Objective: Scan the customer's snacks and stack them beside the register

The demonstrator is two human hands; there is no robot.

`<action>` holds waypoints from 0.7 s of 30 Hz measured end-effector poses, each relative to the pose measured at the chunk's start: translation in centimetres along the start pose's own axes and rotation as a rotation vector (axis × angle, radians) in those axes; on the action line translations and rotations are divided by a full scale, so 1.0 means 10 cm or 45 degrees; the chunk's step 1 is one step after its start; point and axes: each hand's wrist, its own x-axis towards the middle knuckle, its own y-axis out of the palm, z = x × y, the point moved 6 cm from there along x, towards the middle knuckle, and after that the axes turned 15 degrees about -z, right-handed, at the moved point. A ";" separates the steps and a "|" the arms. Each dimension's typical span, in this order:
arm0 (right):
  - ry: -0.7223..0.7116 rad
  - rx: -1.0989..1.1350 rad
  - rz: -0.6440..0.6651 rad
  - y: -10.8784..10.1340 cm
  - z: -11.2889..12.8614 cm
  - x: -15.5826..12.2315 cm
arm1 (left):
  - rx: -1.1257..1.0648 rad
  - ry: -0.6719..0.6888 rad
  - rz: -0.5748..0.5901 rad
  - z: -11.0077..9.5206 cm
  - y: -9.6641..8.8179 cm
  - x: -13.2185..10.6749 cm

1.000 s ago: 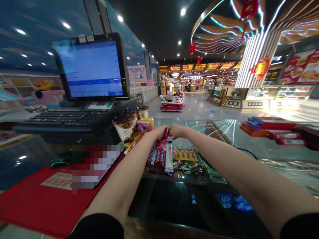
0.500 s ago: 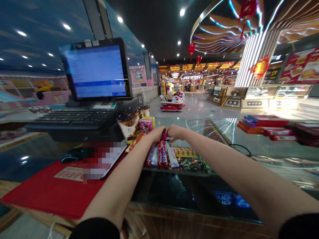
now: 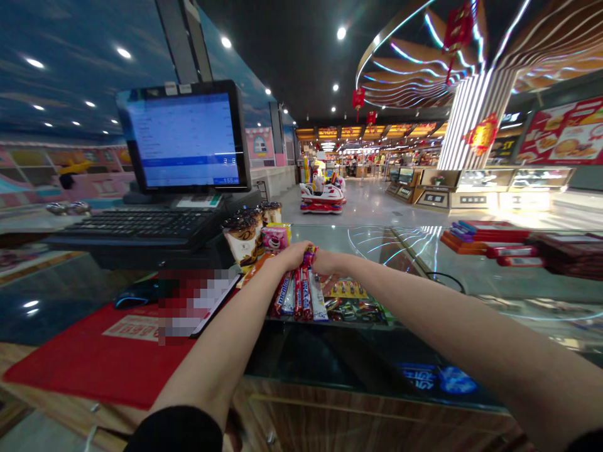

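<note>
Both my arms reach forward over a glass counter [image 3: 471,282]. My left hand [image 3: 291,256] and my right hand [image 3: 326,262] are closed together on the far ends of several long candy rolls [image 3: 298,292], red, blue and white, which lie side by side on the glass and point back at me. Just left of my left hand stand ice cream cones [image 3: 242,242] and a pink snack pack [image 3: 274,238].
A till screen [image 3: 186,138] and keyboard [image 3: 136,223] stand at the left, with a mouse [image 3: 132,295] and a red mat [image 3: 108,358] in front. Flat red boxes [image 3: 490,238] lie at the right. More sweets [image 3: 351,301] show under the glass. A mall hall lies beyond.
My hands stay closed on the candy rolls and have shifted slightly left; the rolls lie closer together. The view has drifted a little, showing more of the counter's wooden front.
</note>
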 end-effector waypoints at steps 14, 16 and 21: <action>0.084 0.025 0.131 0.03 -0.06 0.01 | 0.072 0.009 0.070 -0.03 -0.06 0.01; 0.087 0.008 0.133 -0.03 -0.07 -0.01 | 0.083 0.023 0.071 -0.03 -0.06 0.03; 0.075 -0.029 0.111 -0.13 -0.06 -0.04 | 0.125 -0.003 0.102 0.00 -0.06 0.09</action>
